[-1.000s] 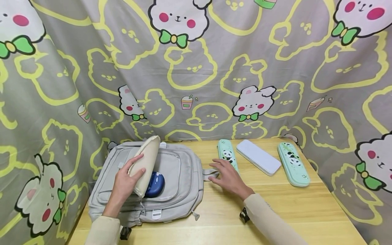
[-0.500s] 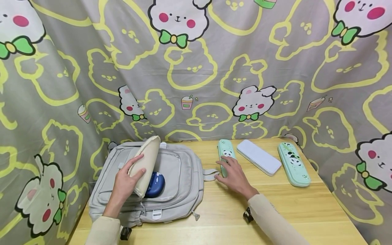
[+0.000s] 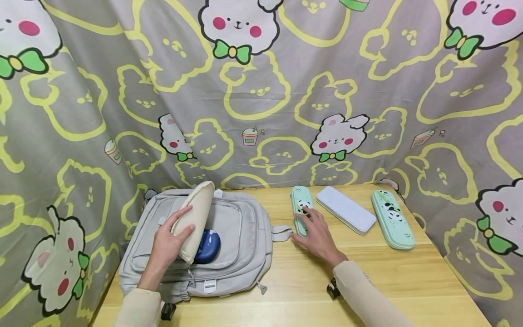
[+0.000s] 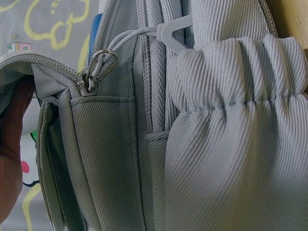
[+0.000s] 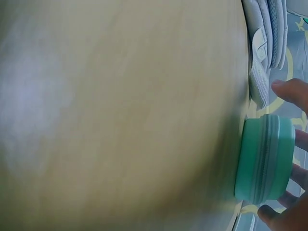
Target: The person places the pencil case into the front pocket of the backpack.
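Observation:
A grey backpack [image 3: 249, 236] lies on the table at the left. My left hand [image 3: 166, 240] holds up its front pocket flap [image 3: 199, 211], thumb on the pale lining. A dark blue rounded case [image 3: 209, 247] sits in the opened pocket. The left wrist view shows a zipper pull [image 4: 89, 79] at the pocket's corner. My right hand [image 3: 318, 234] is over the near end of a mint-green panda pencil case [image 3: 300, 195]. In the right wrist view its fingers are spread along the top of the pencil case [image 5: 264, 159], with the thumb apart from it; contact is unclear.
A pale lilac flat case [image 3: 346, 210] and a second mint-green panda case [image 3: 392, 218] lie to the right on the wooden table [image 3: 294, 290]. A grey strap loop [image 3: 281, 236] sticks out from the backpack. A patterned curtain [image 3: 261, 100] closes off the back and sides.
My right hand has moved right from the strap loop to the nearer mint-green pencil case. The left hand and the flap have stayed in place.

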`<state>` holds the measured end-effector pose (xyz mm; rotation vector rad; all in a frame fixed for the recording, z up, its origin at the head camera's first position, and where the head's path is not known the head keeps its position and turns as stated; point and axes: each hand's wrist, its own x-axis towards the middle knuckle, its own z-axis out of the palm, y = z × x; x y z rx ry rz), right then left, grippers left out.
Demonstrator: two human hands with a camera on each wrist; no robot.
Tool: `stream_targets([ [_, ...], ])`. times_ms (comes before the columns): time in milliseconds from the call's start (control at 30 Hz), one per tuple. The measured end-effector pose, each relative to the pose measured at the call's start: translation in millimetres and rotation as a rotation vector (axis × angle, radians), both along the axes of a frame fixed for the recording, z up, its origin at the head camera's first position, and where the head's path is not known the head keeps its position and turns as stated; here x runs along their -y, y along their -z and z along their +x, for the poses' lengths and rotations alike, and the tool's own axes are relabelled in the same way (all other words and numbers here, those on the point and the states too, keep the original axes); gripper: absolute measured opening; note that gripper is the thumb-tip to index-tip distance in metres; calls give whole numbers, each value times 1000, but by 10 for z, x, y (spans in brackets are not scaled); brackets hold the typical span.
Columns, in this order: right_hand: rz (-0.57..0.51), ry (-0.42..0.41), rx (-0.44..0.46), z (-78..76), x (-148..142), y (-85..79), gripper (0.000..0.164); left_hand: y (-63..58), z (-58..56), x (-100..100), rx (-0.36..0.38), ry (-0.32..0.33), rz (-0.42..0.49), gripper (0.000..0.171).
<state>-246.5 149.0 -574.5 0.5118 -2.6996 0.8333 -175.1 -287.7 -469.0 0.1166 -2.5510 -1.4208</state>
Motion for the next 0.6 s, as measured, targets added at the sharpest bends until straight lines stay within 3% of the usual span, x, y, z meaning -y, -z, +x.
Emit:
stream_targets([
  [600,-24,73,116,0,-69,14,75,-1,4,4,4,7,5,53],
])
